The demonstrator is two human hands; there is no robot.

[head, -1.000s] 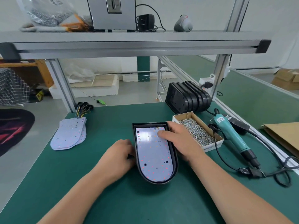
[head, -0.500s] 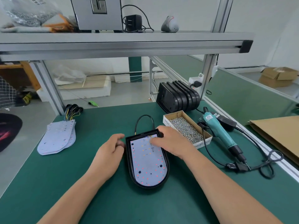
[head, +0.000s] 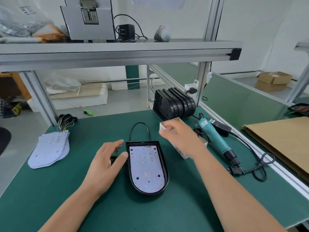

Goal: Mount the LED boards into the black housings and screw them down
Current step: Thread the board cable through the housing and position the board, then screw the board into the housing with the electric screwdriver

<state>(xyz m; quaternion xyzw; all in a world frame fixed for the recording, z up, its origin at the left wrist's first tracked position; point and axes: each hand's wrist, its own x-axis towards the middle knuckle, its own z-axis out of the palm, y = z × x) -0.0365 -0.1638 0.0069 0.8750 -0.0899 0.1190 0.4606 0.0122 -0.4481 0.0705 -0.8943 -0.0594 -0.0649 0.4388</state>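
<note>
Left hand (head: pixel 107 164): fingers loose, holding nothing, thumb at housing (head: pixel 166 171) left wall.
Right hand (head: pixel 181 139): blurred over screw box (head: pixel 183 152); grip unclear.
Board (head: pixel 145 169): lying inside housing, mid-bench.
Right side: screwdriver (head: pixel 215 139) beside box.

one wide-angle view only, from the person's head, facing forward and down across the green table (head: pixel 50 206); both forearms (head: pixel 234 190) enter from the bottom edge, close to the lens, the shelf (head: pixel 117 52) crossing overhead.

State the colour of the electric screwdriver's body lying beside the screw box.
Teal electric screwdriver, black at its near end; head view shows it best.
</note>
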